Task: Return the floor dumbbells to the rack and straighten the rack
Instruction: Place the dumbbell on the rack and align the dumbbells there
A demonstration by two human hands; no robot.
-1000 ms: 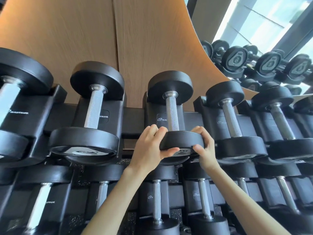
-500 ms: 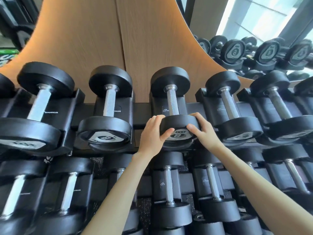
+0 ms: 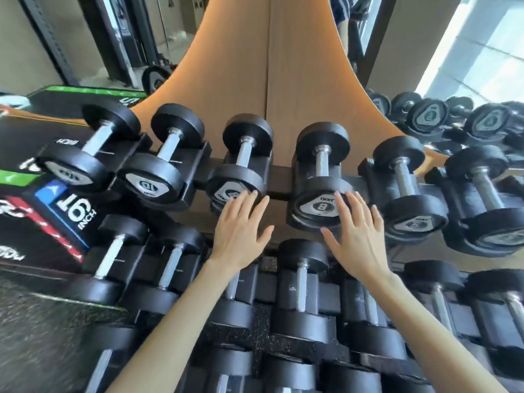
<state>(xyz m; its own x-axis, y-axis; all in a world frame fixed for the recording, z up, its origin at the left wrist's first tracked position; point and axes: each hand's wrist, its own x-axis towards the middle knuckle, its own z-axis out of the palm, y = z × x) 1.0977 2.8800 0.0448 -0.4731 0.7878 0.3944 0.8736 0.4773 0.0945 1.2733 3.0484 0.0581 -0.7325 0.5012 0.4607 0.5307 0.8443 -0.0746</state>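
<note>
A black dumbbell marked 8 (image 3: pixel 319 194) lies in its cradle on the top row of the rack (image 3: pixel 279 181). My right hand (image 3: pixel 357 234) is spread flat just in front of its near head, fingertips at the head's right edge. My left hand (image 3: pixel 241 226) is spread with straight fingers, its tips touching the near head of the neighbouring dumbbell (image 3: pixel 236 180) to the left. Neither hand holds anything. Two more dumbbells (image 3: pixel 153 168) lie further left on the top row, and others (image 3: pixel 408 191) lie to the right.
A lower row of dumbbells (image 3: pixel 302 282) sits under my forearms. A black plyo box printed "16 INCH" (image 3: pixel 65 211) stands at the left. A wooden panel (image 3: pixel 266 80) rises behind the rack, with mirrors beside it. Dark speckled rubber floor (image 3: pixel 42 336) lies at lower left.
Both hands have let go of the near head of the 8 dumbbell and opened flat. The view has pulled back and swung left, showing the box and more of the rack.
</note>
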